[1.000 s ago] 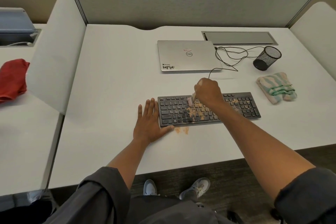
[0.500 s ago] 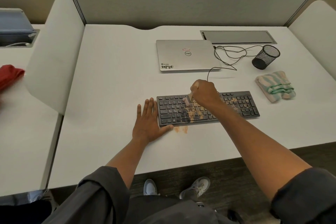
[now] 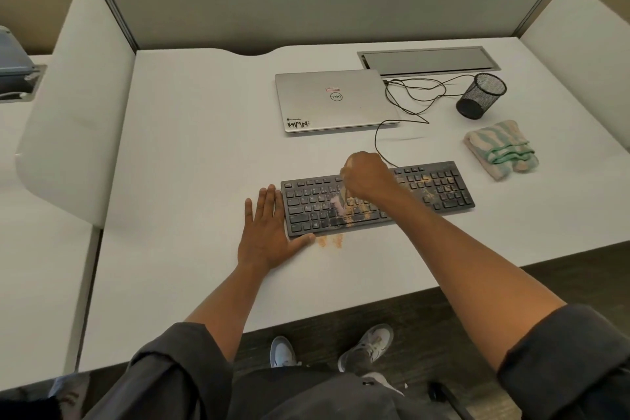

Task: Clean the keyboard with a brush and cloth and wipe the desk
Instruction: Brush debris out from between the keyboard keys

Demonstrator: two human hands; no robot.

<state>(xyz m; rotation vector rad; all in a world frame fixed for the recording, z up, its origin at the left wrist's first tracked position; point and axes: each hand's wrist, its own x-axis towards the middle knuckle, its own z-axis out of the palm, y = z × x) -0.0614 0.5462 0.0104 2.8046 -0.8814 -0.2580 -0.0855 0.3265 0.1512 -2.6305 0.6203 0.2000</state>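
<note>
Brush (image 3: pixel 338 204) moved down keyboard (image 3: pixel 443 193); laptop (image 3: pixel 334 100) reads Dell.

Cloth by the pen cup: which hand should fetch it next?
Right, probably. The cloth lies beyond the keyboard's right end, on the right hand's side; the left hand lies flat at the left end.

The right hand (image 3: pixel 366 177) covers the brush (image 3: pixel 337 203) handle and the keys beneath it; only a blurred pinkish tip shows. Key legends on the keyboard (image 3: pixel 439 189) are too small to read.
</note>
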